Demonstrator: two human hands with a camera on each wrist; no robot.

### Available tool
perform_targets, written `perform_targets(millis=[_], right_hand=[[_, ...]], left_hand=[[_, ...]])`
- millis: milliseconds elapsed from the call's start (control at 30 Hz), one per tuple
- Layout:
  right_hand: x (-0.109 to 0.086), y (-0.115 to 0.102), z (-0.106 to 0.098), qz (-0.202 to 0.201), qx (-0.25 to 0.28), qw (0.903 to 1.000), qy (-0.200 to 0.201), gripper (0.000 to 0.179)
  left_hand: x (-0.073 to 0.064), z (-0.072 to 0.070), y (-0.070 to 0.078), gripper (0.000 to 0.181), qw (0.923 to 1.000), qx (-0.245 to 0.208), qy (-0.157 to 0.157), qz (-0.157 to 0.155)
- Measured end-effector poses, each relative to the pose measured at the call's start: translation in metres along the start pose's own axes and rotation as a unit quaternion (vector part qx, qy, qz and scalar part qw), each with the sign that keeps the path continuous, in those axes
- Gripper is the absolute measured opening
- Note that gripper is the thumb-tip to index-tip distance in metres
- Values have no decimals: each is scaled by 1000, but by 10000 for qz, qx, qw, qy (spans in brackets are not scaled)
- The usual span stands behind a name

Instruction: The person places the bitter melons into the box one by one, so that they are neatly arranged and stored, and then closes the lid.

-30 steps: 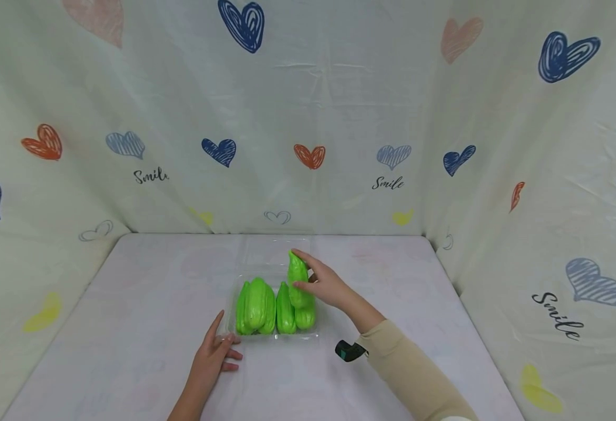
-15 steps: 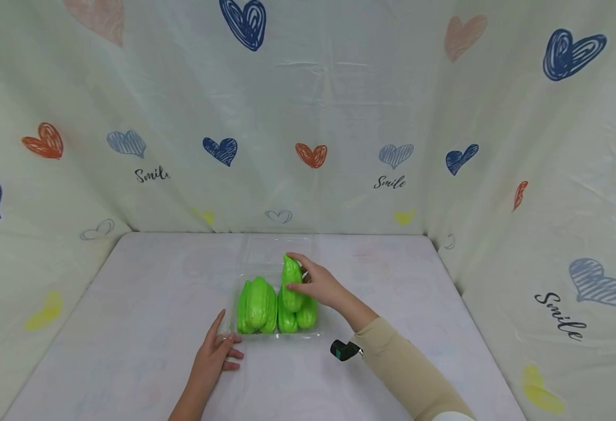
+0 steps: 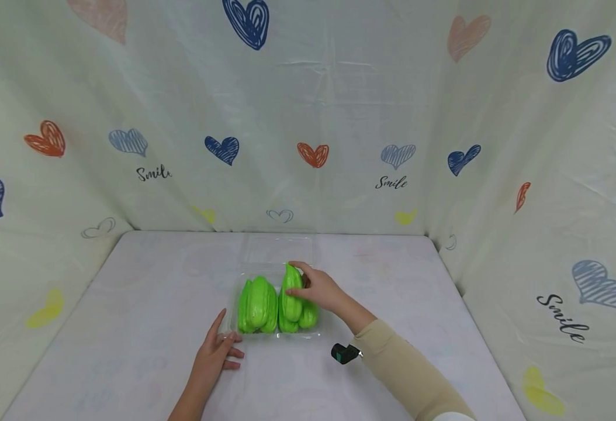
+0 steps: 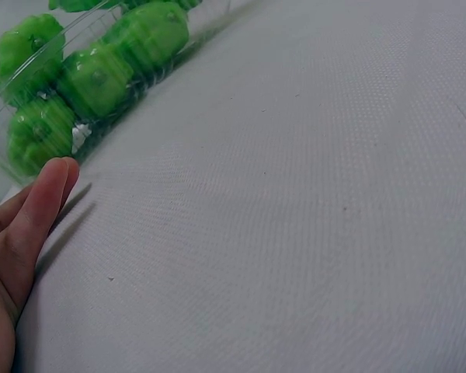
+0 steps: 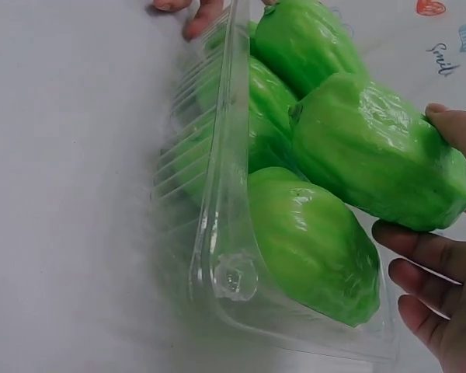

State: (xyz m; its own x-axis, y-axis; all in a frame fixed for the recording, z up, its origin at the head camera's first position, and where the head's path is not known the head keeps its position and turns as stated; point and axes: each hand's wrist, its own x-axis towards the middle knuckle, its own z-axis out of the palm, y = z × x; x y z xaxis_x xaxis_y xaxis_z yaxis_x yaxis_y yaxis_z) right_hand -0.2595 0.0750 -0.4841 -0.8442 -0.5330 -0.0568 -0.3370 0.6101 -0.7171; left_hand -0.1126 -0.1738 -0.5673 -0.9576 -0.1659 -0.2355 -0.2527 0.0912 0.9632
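My right hand (image 3: 322, 289) holds a green, ribbed, papaya-shaped fruit (image 5: 380, 151), thumb on one side and fingers on the other. The fruit lies over two similar ones at the right side of a clear plastic box (image 5: 227, 148). Its pointed end faces the back wall. More of these green fruits (image 3: 258, 301) fill the box's left side, one on top of the others. At the box's front left corner, my left hand (image 3: 210, 355) has its fingers spread, with fingertips right at the wall. In the left wrist view, the blunt fruit ends (image 4: 97, 78) show through the plastic.
Behind the box, its clear lid (image 3: 277, 250) lies folded back on the white table (image 3: 145, 304). A small black device (image 3: 345, 353) sticks out by the right wrist. Curtains (image 3: 350, 117) printed with hearts rise behind the table and along its sides.
My right hand has brought the held fruit left, then lowered it toward the front, onto the two fruits at the box's right side. The left hand stays in place.
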Motion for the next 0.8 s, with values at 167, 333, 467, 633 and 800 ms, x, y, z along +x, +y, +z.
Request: perform_targets(millis=[167, 333, 467, 633, 800], right_hand=[[1, 3, 3, -88, -184, 9998, 6, 72], [1, 3, 6, -193, -329, 9993, -13, 72], [0, 1, 7, -128, -467, 9988, -20, 72], [-1, 2, 8, -69, -610, 9981, 31, 72], [-1, 4, 10, -86, -728, 9973, 96, 72]], left_hand=[[0, 0, 0, 66, 10000, 30, 0, 66], [0, -1, 0, 65, 10000, -2, -11, -4], [0, -1, -1, 67, 10000, 0, -28, -30], [0, 0, 1, 66, 10000, 37, -2, -74], [0, 1, 0, 66, 9999, 99, 27, -53]])
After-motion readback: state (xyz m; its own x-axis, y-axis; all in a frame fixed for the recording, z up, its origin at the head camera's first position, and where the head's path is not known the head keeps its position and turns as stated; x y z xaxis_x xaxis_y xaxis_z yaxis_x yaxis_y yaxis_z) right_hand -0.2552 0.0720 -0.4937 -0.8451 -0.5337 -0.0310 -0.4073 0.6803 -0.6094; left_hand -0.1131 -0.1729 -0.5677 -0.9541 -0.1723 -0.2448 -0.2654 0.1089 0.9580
